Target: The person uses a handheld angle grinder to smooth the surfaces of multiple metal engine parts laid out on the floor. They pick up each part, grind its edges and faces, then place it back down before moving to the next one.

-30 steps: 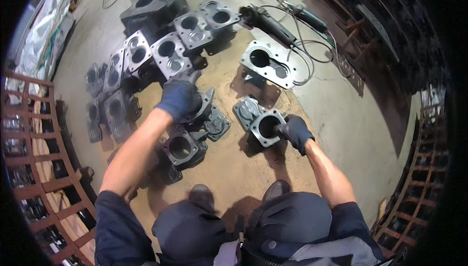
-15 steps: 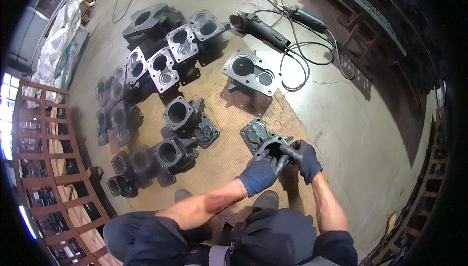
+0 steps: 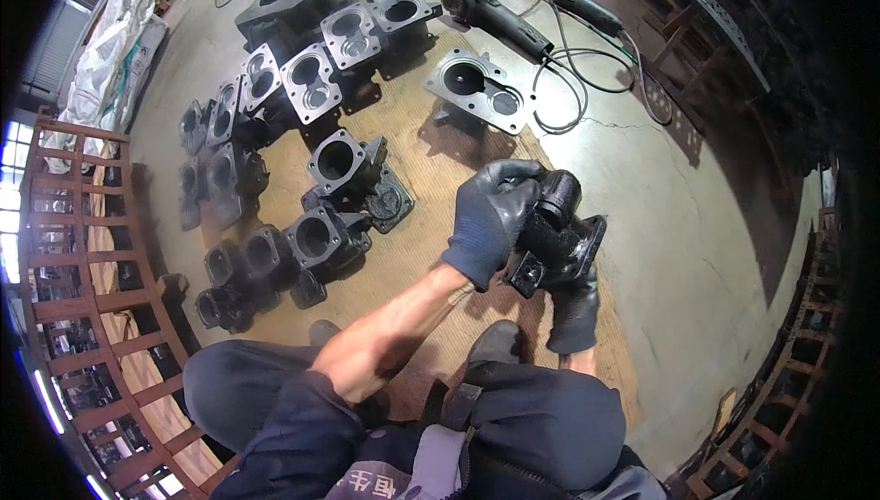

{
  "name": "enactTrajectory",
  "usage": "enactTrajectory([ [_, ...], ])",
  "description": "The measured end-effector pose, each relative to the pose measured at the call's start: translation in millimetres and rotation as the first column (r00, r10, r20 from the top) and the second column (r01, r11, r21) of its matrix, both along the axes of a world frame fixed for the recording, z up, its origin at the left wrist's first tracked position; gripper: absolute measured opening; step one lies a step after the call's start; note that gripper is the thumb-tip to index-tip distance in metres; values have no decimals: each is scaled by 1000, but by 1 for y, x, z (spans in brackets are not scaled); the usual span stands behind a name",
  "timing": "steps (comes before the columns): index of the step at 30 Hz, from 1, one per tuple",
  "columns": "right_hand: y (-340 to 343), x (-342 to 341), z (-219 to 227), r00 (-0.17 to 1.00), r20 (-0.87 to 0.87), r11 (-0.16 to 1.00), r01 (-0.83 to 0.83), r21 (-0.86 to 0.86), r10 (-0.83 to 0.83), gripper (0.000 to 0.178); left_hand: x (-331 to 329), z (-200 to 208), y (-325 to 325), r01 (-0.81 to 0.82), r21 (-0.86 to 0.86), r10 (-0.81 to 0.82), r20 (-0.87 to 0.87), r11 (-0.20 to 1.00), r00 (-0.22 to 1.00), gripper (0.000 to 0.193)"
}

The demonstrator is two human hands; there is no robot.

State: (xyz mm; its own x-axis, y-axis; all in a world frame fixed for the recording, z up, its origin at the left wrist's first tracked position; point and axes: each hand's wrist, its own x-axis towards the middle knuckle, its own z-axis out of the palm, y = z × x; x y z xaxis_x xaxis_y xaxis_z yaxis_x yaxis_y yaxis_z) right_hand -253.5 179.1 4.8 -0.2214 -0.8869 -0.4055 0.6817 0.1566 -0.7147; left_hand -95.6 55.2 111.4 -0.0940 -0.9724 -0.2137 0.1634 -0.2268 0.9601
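A dark cast-metal housing (image 3: 561,241), with a round pipe end at its top and a flange at its right, is held up off the floor in front of my knees. My left hand (image 3: 500,216), in a dark glove with a blue cuff, is closed on its upper left side. From below and behind, my gloved right hand (image 3: 576,309) supports it; the housing hides part of those fingers. Beyond the held piece, a similar housing with a bright machined flange (image 3: 478,87) rests on the cardboard mat.
Several cast housings (image 3: 336,161) stand in rows on the cardboard mat (image 3: 417,248) to my left. An angle grinder (image 3: 500,23) and a second power tool (image 3: 579,5) lie at the far right with looping cables. A brown slatted frame (image 3: 82,298) stands along the left.
Both hands have lifted the housing off the mat and turned it over, so its pipe end now faces up. My view has shifted slightly.
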Motion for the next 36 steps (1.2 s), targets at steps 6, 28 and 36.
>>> enactTrajectory([
  [6, -34, -24, 46, 457, -889, 989, -137, -49, 19, 48, 0, -38, -7, -102, -34, 96, -129, 994, 987, 21],
  [28, -157, 105, 47, 13, -801, 692, -513, 508, 598, 35, 104, -96, -109, 536, 211, -568, 446, 817, 692, 50],
  [36, -139, 86, 61, 152, -901, 750, -618, 235, 407, 37, 162, -20, -113, 739, 66, -409, 864, 670, 294, 40],
])
